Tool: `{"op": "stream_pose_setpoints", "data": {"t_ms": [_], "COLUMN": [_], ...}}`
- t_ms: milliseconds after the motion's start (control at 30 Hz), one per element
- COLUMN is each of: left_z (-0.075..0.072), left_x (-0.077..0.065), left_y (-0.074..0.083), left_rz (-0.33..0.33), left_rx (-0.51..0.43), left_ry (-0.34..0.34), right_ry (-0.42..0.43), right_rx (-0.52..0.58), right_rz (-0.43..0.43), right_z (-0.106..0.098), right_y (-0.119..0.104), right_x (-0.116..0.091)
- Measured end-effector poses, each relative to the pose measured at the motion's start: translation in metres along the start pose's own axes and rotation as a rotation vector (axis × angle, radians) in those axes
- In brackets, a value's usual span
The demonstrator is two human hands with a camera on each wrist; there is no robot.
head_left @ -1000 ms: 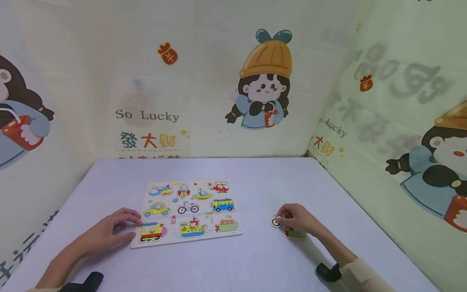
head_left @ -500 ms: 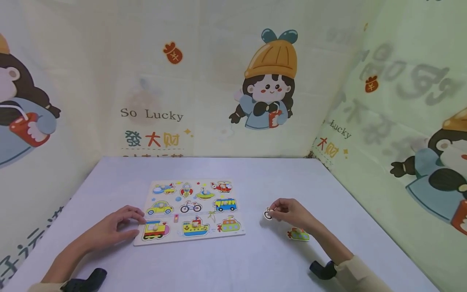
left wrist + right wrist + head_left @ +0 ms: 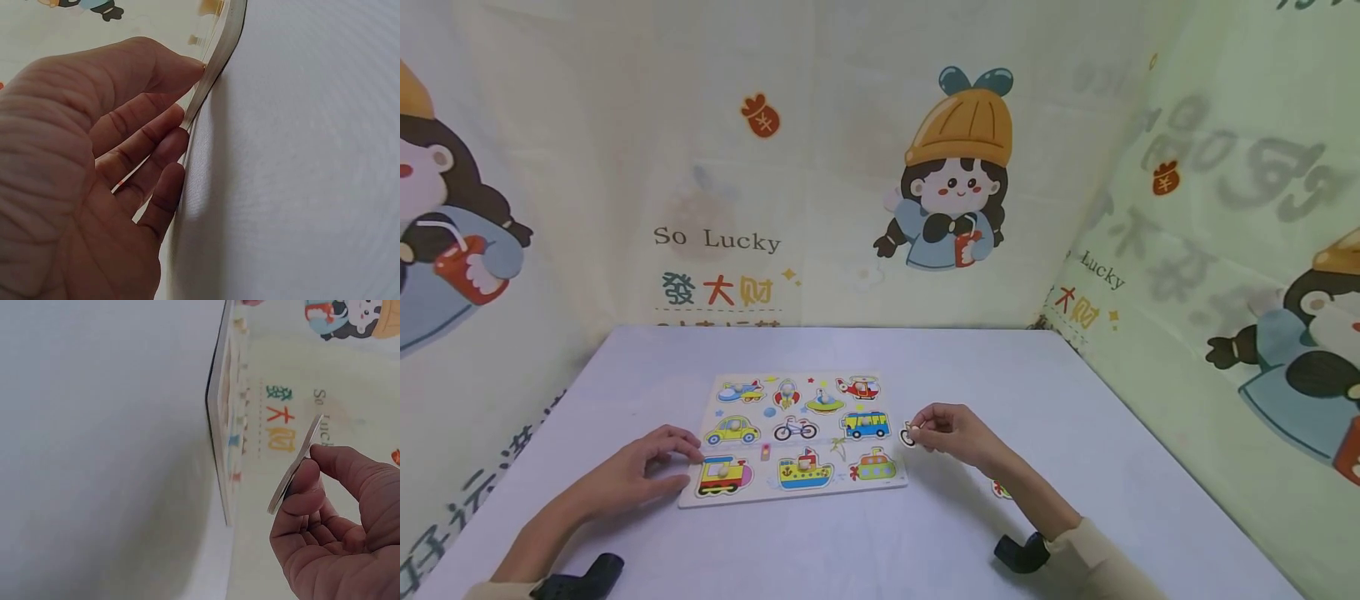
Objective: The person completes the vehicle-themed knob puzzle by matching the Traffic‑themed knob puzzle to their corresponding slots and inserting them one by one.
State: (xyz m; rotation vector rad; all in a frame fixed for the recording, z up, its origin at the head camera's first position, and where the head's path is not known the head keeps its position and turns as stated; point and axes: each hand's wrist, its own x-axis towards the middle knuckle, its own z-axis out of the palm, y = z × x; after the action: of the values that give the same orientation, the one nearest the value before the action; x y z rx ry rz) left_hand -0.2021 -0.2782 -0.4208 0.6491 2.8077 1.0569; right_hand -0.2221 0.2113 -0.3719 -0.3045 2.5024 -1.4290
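Observation:
A wooden peg puzzle board [image 3: 763, 483] with vehicle pictures lies on the white table. My left hand [image 3: 628, 477] is at its left edge, fingers loosely bent; in the left wrist view the thumb and fingertips touch the board's edge [image 3: 220, 53]. Just right of the board, my right hand [image 3: 958, 433] pinches a bicycle puzzle piece [image 3: 906, 434] between thumb and fingers. The right wrist view shows that piece [image 3: 294, 475] edge-on and tilted, raised off the table; its picture is hidden there. A bicycle picture [image 3: 795, 428] shows in the board's middle row.
A submarine puzzle piece [image 3: 1001, 489] lies on the table, partly covered by the right forearm. Black wrist-camera mounts [image 3: 1022, 553] sit at both wrists. Printed cloth [image 3: 842, 192] stands behind the table and along both sides.
My right hand has carried the bicycle piece up and left from beside the submarine piece to near the board's right edge. The left hand stays at the board's left edge.

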Motion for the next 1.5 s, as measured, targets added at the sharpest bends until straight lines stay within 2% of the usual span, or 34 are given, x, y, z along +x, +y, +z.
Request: {"op": "stream_pose_setpoints", "data": {"t_ms": [367,967,1267,1500], "left_z": [0.0,-0.001,0.0,-0.001], "left_x": [-0.002,-0.001,-0.002,-0.001], "left_y": [0.001,0.003,0.004,0.004], "left_rz": [0.022,0.012,0.0,0.007], "left_rx": [0.014,0.008,0.007,0.01], "left_ry": [0.013,0.005,0.009,0.018], "right_ry": [-0.08,-0.094,-0.109,-0.131], "right_rx": [0.063,0.101,0.132,0.137], "right_rz": [-0.039,-0.071,-0.063,-0.092], "right_z": [0.027,0.048,0.068,0.082], "right_y": [-0.019,-0.03,-0.038,-0.046], "right_x": [0.009,0.022,0.034,0.041]}}
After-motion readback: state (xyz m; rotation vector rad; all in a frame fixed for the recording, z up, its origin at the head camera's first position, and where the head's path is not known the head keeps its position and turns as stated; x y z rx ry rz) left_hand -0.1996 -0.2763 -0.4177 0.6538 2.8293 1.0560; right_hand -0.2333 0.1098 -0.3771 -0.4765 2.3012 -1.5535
